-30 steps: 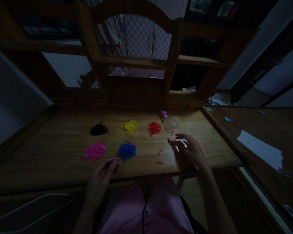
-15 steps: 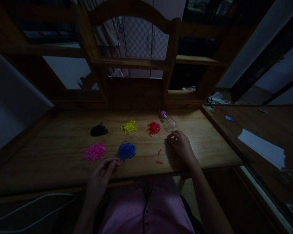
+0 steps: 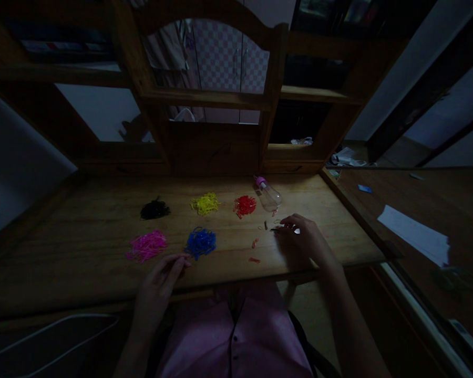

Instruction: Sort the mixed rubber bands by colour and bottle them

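My left hand [image 3: 161, 281] hovers at the front of the desk with thumb and fingers pressed together, beside a pile of blue bands [image 3: 201, 242]; anything in the pinch is too small to see. My right hand [image 3: 305, 235] is at the right, fingers curled down to the desk, with a small dark piece [image 3: 275, 230] at the fingertips. Left of it lie a brownish piece [image 3: 265, 224] and two orange bands, one [image 3: 255, 243] above the other [image 3: 254, 260]. Beyond are piles of red bands [image 3: 245, 206], yellow bands [image 3: 205, 203], black bands [image 3: 155, 209] and pink bands [image 3: 147, 245].
A clear bulb-shaped bottle [image 3: 270, 197] with a pink cap lies behind my right hand, a small red piece [image 3: 275, 213] near its base. A wooden shelf unit [image 3: 215, 149] rises at the back. White papers [image 3: 413, 235] lie on the brown surface at the right.
My right hand has shifted right, uncovering the brownish piece, the dark piece and the red piece by the bottle. My left hand stays by the blue pile. The view has moved slightly.
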